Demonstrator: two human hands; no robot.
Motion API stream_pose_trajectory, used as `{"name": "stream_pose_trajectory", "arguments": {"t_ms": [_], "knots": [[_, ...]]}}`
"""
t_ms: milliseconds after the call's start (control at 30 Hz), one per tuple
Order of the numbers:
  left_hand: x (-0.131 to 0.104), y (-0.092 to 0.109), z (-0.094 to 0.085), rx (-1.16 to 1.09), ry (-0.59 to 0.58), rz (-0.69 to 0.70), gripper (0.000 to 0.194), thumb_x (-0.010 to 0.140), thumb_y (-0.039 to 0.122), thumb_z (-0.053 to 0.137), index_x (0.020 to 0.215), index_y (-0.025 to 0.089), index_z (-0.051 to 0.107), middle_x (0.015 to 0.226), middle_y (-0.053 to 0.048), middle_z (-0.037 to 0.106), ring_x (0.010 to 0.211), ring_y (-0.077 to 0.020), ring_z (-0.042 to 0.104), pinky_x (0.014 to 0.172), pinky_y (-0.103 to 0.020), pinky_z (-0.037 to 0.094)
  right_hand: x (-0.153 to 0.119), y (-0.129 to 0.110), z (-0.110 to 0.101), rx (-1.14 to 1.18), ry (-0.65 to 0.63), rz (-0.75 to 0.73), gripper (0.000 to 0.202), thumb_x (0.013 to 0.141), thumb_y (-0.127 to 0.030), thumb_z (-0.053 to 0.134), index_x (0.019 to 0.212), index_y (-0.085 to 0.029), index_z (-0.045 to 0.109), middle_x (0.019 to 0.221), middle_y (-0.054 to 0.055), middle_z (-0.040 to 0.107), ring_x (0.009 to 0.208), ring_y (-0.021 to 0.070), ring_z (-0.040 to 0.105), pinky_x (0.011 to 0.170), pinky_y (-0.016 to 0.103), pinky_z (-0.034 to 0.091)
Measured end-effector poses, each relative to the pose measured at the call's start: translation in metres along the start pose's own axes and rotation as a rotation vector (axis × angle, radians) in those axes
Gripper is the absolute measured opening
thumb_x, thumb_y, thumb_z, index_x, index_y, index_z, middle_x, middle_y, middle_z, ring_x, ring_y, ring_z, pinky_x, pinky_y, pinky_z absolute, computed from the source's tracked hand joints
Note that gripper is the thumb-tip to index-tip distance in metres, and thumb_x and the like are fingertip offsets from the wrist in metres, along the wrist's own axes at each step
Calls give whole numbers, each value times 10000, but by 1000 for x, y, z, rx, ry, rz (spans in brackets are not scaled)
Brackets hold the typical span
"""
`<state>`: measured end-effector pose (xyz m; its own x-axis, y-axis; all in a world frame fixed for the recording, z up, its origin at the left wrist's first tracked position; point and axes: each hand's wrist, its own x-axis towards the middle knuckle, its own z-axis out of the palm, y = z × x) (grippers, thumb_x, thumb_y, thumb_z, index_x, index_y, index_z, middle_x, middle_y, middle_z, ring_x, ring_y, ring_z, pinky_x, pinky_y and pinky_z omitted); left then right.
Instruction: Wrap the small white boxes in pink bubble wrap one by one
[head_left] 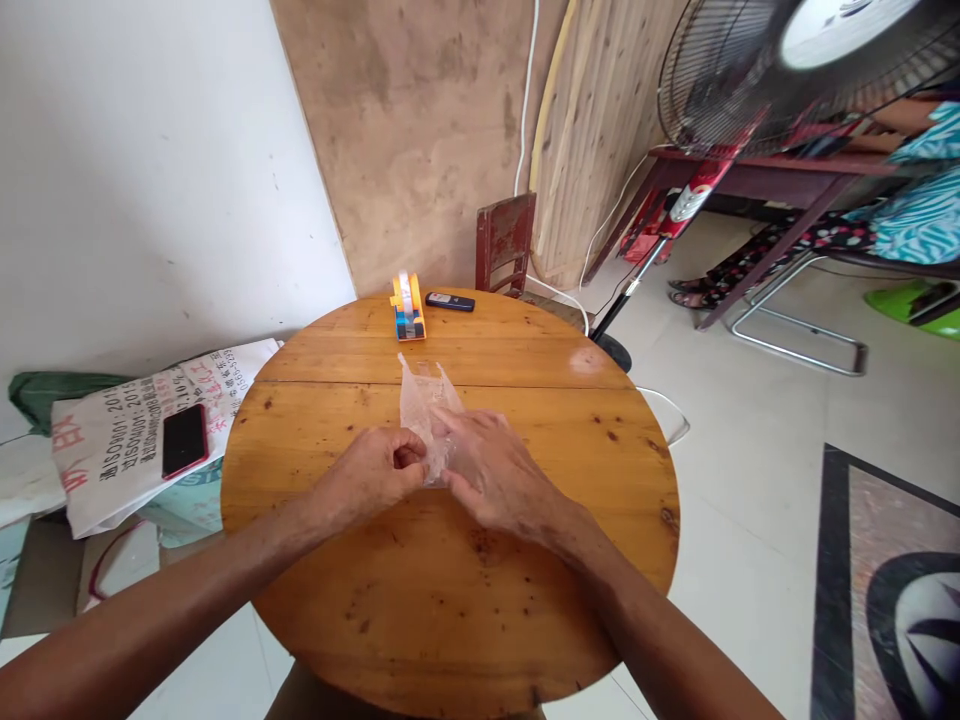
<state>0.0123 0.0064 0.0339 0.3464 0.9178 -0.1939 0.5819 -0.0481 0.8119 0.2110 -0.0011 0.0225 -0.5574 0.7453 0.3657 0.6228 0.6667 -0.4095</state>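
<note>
A crumpled, see-through plastic bag (418, 398) lies on the round wooden table (480, 610), its two handle-like tips pointing away from me. My left hand (375, 468) has its fingers curled in and pinches the bag's near left edge between thumb and fingertips. Across the bag's right side rests my right hand (499, 470), fingers stretched out and thumb apart, pressing on the plastic. Part of the bag is hidden under the right fingers.
Beyond the bag stand a yellow and blue tape dispenser (409, 308) and a dark handset (450, 301). A phone (184, 441) lies on printed sacks (135, 470) at left. A chair (506, 240), a standing fan (697, 190) and a seated person (907, 220) are farther back.
</note>
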Motion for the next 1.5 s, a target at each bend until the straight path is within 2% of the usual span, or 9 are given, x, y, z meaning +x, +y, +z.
{"name": "stream_pose_trajectory", "arguments": {"t_ms": [167,333,500,700,933,1000,1133,1300,1500], "knots": [[3,-12,10,393,202,286,117,783,234,575,839,196,672,805,-23,617,704,-155,564,654,-281,434,-32,14,3,-58,254,274,476,864,-287,536,1321,-171,467,1270,171,589,1156,304,548,933,481,451],[5,-23,15,467,294,514,99,809,196,574,869,193,653,948,-60,611,904,-203,585,791,-320,475,-41,6,7,73,135,544,646,799,-400,637,1362,-152,438,1142,147,649,934,266,641,805,429,511],[6,-26,14,433,271,557,108,817,178,580,908,194,635,1005,-65,625,935,-206,583,821,-336,491,-27,6,8,230,76,687,575,819,-352,584,1337,-125,481,957,88,687,761,199,634,710,339,492],[9,-28,11,419,241,548,72,821,205,589,870,199,643,996,-59,635,936,-214,582,823,-346,490,-14,12,15,95,69,650,533,807,-296,564,1319,-158,520,786,38,662,666,182,567,612,280,406],[7,-25,10,515,219,587,192,868,210,542,1029,189,643,998,-78,649,938,-241,567,823,-374,481,-11,14,16,160,62,690,533,734,-193,523,1262,-125,544,701,-17,595,585,144,482,564,256,365],[7,-23,10,542,217,605,176,871,201,536,994,190,662,1000,-79,654,920,-236,567,810,-366,483,-11,14,17,190,98,697,519,715,-184,524,1229,-133,566,679,-26,576,573,140,474,551,251,364],[8,-18,9,608,215,613,152,857,177,547,898,194,693,981,-74,658,891,-220,575,785,-340,487,-11,10,21,442,173,706,420,733,-194,515,1146,-167,585,685,-25,606,578,137,523,538,238,406],[10,-16,6,585,128,586,167,863,169,535,901,184,697,957,-83,653,908,-227,600,806,-350,498,-3,-2,25,834,227,673,345,785,-271,568,1122,-196,568,826,6,676,707,156,627,644,271,512],[12,-17,6,434,64,526,163,843,153,526,919,171,669,953,-81,640,920,-223,601,819,-353,488,8,-16,30,791,204,689,418,800,-290,577,1187,-133,578,771,8,632,621,139,591,571,265,497]]}}
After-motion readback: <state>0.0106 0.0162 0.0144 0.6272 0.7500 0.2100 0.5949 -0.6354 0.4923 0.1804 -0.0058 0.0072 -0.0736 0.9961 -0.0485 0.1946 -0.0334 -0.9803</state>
